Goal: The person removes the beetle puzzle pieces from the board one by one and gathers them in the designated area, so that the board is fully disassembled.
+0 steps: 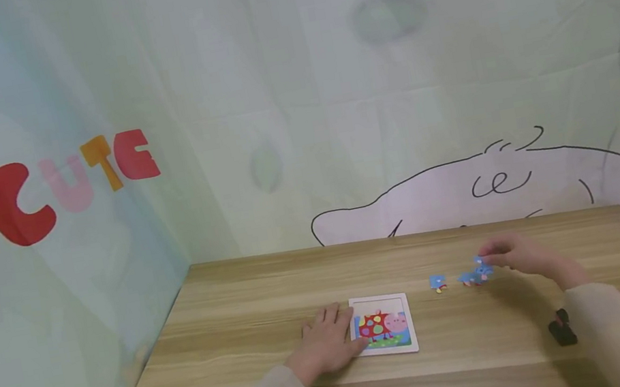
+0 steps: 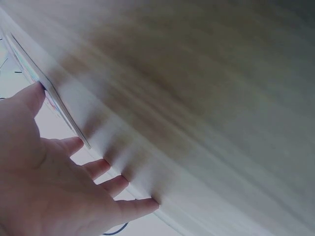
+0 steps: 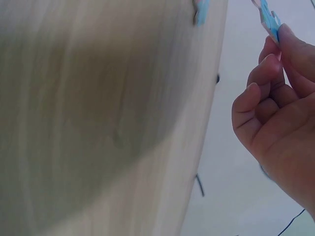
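Puzzle piece (image 3: 268, 21) pinched in the right hand (image 1: 519, 255), with the left hand (image 1: 325, 344) spread, touching the puzzle board (image 1: 370, 306).

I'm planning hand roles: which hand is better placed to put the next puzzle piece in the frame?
Probably the right hand: it already pinches a blue piece, while the left hand touches the left side of the frame.

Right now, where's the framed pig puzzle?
In the head view, the framed pig puzzle lies right of the left hand and left of a loose blue piece.
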Available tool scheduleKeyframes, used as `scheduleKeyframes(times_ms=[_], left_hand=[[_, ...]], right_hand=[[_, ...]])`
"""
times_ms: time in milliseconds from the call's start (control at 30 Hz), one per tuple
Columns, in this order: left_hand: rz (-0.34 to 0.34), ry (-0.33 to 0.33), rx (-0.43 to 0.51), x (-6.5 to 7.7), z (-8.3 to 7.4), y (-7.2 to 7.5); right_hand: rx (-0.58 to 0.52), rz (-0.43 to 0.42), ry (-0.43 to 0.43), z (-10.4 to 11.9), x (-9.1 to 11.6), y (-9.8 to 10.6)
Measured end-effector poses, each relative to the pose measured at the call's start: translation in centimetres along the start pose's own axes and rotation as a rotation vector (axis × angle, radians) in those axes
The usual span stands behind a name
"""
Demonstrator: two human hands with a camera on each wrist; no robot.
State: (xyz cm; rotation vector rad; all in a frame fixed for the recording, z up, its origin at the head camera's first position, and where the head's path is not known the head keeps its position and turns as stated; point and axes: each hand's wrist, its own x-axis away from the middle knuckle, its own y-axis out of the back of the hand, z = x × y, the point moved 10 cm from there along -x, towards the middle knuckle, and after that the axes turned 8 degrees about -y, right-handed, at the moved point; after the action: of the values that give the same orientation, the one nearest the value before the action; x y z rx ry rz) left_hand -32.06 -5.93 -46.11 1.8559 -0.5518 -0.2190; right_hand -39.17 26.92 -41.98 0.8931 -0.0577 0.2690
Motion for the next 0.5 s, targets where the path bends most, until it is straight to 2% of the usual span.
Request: scheduleKeyframes(times_ms=[333,500], left_hand=[[-0.003,-0.002,-0.006,0.1,0.0,0.1],[-0.003,-0.003,-0.009,0.1,0.0,0.0]], right_hand=[[0.004,-0.001,-0.032,-2.6,0.4,0.6],[0.018,-0.003,-0.095,-3.7,0.4,0.8]])
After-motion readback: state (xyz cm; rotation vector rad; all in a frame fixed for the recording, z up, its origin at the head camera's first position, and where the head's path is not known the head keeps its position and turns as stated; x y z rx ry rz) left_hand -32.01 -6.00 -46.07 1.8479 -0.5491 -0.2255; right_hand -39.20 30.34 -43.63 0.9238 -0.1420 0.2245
